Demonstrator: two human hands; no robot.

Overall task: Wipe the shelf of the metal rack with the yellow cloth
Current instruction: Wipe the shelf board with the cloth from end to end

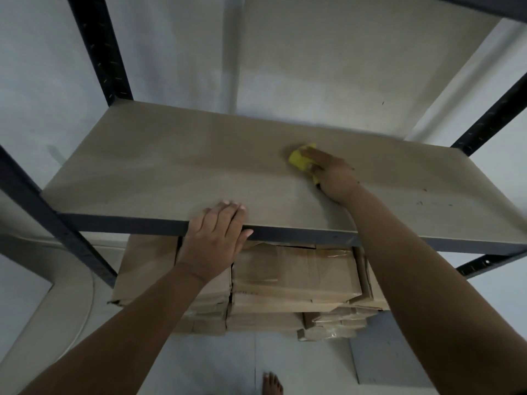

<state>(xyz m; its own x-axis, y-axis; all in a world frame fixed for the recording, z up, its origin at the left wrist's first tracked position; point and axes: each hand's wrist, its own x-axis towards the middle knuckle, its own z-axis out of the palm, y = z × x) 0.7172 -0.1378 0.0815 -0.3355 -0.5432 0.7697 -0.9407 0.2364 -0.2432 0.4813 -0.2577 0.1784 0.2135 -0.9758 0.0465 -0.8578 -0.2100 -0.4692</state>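
Observation:
The beige shelf board (176, 166) of the dark metal rack fills the middle of the head view. A folded yellow cloth (299, 159) lies on the board right of centre. My right hand (332, 175) presses down on it with straight fingers, covering most of it. My left hand (216, 232) rests over the shelf's front edge, fingers flat on the board and thumb against the dark front rail (299, 233).
Dark uprights stand at the left (99, 49) and right (490, 118) corners. Stacked flattened cardboard boxes (293, 283) sit under the shelf. Small dark specks (422, 199) dot the board's right end. A bare foot (272, 384) shows on the floor below.

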